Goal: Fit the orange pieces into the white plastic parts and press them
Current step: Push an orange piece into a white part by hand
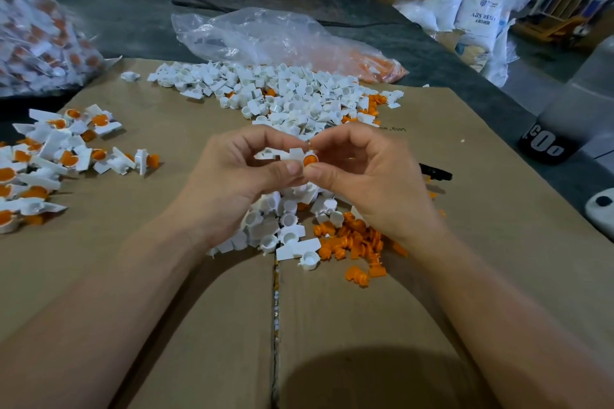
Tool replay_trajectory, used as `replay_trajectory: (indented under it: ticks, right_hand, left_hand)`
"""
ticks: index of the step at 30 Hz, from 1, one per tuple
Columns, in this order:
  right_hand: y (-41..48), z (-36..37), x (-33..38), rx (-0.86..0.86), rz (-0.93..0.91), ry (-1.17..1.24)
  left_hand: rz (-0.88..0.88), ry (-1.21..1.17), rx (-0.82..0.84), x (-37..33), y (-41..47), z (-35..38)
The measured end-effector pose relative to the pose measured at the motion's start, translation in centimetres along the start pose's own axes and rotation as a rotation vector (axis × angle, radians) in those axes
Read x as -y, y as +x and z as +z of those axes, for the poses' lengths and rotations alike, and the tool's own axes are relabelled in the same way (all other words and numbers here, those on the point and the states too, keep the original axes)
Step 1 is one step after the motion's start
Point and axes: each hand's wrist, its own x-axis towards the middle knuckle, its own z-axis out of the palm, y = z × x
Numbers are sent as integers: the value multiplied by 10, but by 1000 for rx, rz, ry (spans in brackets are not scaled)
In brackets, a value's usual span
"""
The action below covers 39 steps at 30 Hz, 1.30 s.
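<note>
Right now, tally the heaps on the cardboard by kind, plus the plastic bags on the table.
Assembled heap: 1
Mostly white heaps: 2, far and near
Loose orange heap: 1
Plastic bags: 2, left and centre
Total: 6

Two bare forearms run in from 7 and 5 o'clock, wrists raised. The left hand pinches a white part between thumb and forefinger. At its 3 o'clock side, the right hand pinches the orange piece (thumb tips just beside each other), other fingers loosely curled.
</note>
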Motion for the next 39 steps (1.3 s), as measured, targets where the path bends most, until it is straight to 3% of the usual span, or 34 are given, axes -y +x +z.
replay_trajectory:
  ticks: [20,26,39]
  right_hand:
    - [1,2,-2,113,32,60]
    - [1,4,-5,121,18,59]
    - [1,8,-15,70,-171,-1]
  left_hand:
    - [-14,129,-80,-8,-3,8]
    - [-114,54,-94,-8,-2,5]
    - [-256,57,-132,-15,-3,3]
